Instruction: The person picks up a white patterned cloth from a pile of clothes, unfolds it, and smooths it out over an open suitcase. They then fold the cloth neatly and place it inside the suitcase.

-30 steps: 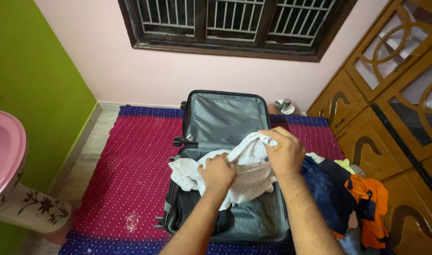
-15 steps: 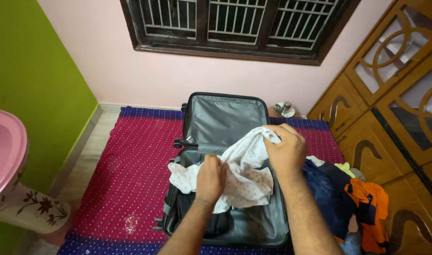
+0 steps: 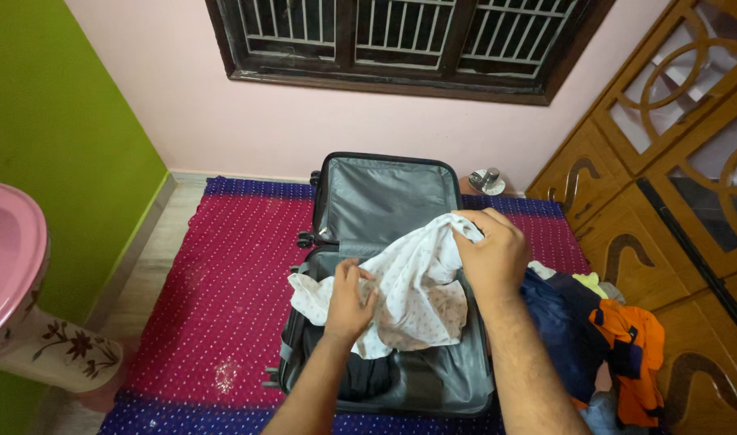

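A white dotted garment (image 3: 413,290) hangs spread over an open grey suitcase (image 3: 384,201) that lies on a red dotted mat (image 3: 223,282). My right hand (image 3: 489,254) pinches the garment's upper edge and lifts it. My left hand (image 3: 348,302) grips the cloth lower down on its left side. A dark item (image 3: 360,374) lies in the suitcase under the garment.
A pile of blue, orange and yellow clothes (image 3: 602,330) lies right of the suitcase, against a wooden cabinet (image 3: 674,177). A pink basin on a flowered pedestal (image 3: 22,290) stands at the left by the green wall. A small metal object (image 3: 485,181) sits behind the suitcase.
My left hand slid left and down along the cloth while the right hand kept the top edge raised, so the bunched garment has spread out flatter.
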